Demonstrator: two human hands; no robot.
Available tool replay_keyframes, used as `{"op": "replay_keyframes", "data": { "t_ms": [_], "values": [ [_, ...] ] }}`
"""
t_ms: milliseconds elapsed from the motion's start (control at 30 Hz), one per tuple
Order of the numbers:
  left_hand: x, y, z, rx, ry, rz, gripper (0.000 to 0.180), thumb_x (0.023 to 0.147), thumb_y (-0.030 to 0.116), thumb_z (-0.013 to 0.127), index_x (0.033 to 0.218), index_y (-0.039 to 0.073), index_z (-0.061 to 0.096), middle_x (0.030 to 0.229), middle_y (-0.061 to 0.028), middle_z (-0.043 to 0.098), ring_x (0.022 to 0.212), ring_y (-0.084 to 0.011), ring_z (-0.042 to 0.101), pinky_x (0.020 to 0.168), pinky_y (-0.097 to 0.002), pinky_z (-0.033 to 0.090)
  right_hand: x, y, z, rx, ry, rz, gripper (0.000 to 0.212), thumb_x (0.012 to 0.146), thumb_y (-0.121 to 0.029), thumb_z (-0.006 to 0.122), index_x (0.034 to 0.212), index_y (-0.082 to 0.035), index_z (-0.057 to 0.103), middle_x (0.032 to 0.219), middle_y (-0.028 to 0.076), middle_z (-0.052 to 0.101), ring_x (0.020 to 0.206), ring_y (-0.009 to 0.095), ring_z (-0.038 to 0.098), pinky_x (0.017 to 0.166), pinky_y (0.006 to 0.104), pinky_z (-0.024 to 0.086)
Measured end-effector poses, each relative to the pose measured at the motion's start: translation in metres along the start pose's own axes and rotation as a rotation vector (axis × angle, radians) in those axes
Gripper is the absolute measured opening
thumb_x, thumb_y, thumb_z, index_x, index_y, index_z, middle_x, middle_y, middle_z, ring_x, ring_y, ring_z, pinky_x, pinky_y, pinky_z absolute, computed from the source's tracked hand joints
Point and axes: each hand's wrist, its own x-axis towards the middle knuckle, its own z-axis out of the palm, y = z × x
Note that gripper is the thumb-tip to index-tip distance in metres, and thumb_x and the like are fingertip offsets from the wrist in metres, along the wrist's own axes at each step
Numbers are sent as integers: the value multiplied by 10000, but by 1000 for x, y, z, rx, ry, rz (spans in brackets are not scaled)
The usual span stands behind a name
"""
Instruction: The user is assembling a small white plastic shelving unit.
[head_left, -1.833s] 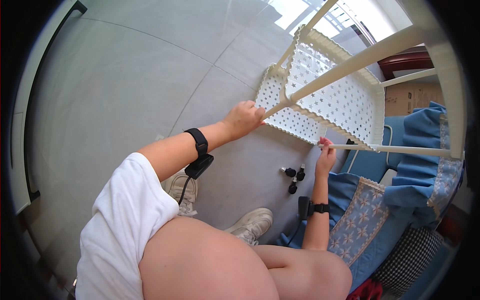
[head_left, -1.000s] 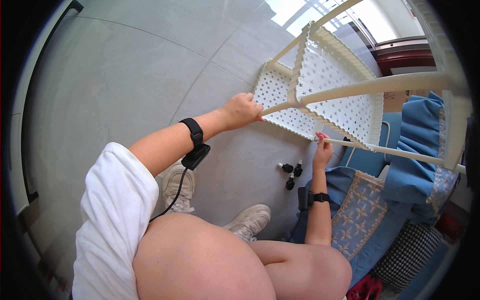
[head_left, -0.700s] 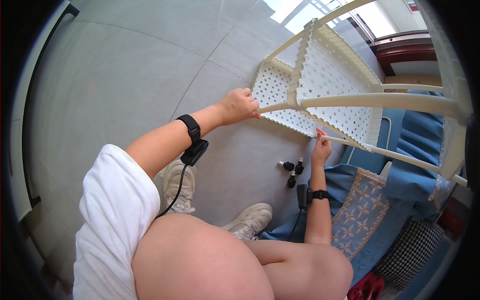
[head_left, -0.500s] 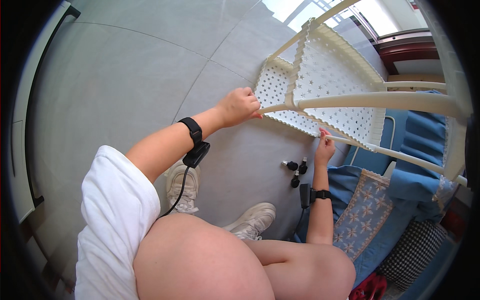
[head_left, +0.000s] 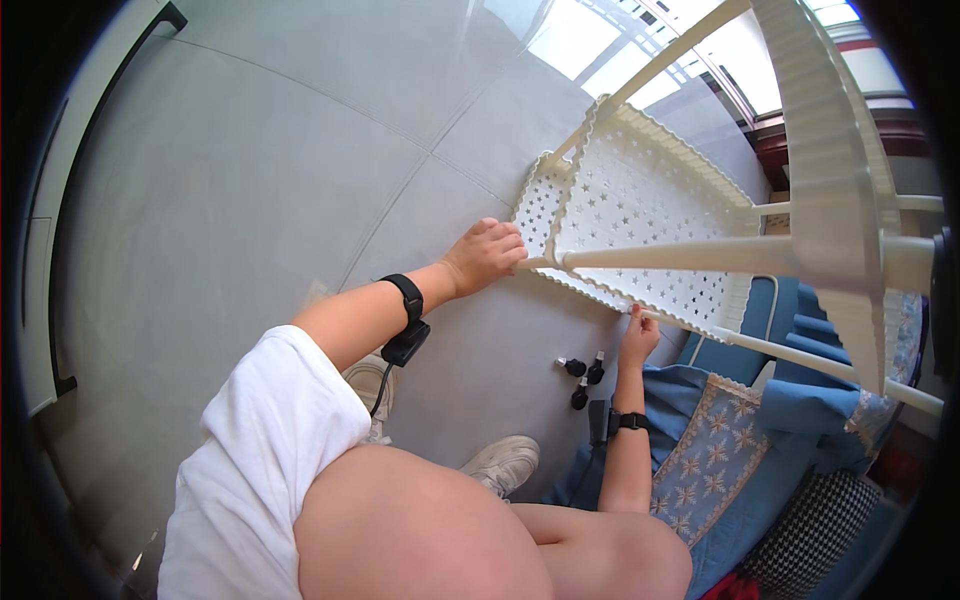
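Both hands are on the rack (head_left: 650, 215) right now. Left hand (head_left: 485, 255) has its grip wrapped around the end of a pole (head_left: 700, 257) where it meets the near-left edge of the lower shelf (head_left: 625, 240), fingers curled over it. Right hand (head_left: 637, 340) is up at the near edge of that same shelf, fingertips pinching at the spot where a second pole (head_left: 800, 355) joins it; can't quite tell if that grip is fully clamped or just touching, it's small in the view.

That rack is a cream plastic thing with little star-shaped holes punched through the shelves and scalloped rims. It's tipped over on its side on the floor (head_left: 300, 180), so the poles run off to the right, toward another shelf (head_left: 830, 150) seen edge-on at the far right.

Just near of the rack, on the grey tile floor between the two arms, sit three small black casters (head_left: 582, 375), close together. Each wrist has a black band, and the left one (head_left: 405, 300) has a little black box hanging off it with a cable.

Right side of the scene is blue cushions (head_left: 800, 400) with a patterned lace-looking cover, plus a houndstooth one (head_left: 820, 535) in the near right corner. Person's in a white tee, two light sneakers (head_left: 500, 465) showing on the floor below the left arm.
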Motion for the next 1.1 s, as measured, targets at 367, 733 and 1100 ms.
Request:
{"op": "replay_keyframes", "data": {
  "t_ms": [367,733,1100],
  "values": [
    [1,1,3,-317,-97,55,248,787,225,699,879,106,501,920,-16,594,924,-174,568,853,-331,400,2,4,-4,480,4,108,162,915,-62,595,1031,46,629,963,54,669,854,108,601,758,251,474],
    [-2,0,7,-238,-133,80,199,814,210,676,870,91,527,800,-19,557,839,-180,561,825,-328,397,-2,8,6,513,43,84,196,956,-180,606,1038,-4,638,934,15,640,826,76,543,731,235,439],
    [9,-5,1,-366,-154,-52,194,739,237,748,843,137,618,827,16,628,878,-165,591,822,-337,402,-2,4,10,482,65,39,218,963,-209,598,1009,1,630,915,19,627,806,80,540,728,233,441]
  ]
}}
